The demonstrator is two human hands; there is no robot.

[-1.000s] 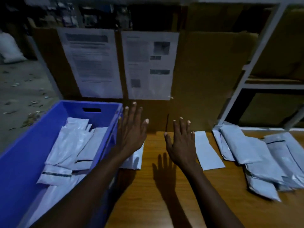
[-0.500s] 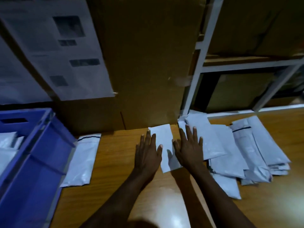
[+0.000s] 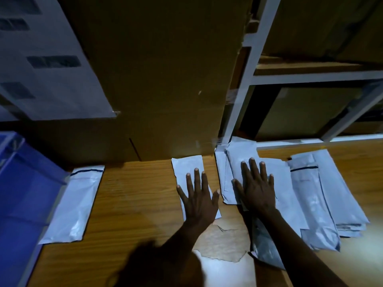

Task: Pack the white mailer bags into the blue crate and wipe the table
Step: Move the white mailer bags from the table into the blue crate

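Left hand (image 3: 198, 200) onto mailer (image 3: 187, 164), cardboard (image 3: 165, 90) behind

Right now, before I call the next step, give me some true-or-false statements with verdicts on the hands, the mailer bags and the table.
1. The left hand lies flat on a single mailer bag that is apart from the pile. True.
2. The right hand grips a wiping cloth. False: it lies with straight fingers on the pile of mailer bags, and no cloth is in view.
3. Another loose bag lies on the table right beside the blue crate. True.
4. Every mailer bag is already in the crate. False: the pile and two loose bags are still on the table.
5. The table top has a chipped patch between the forearms. True.
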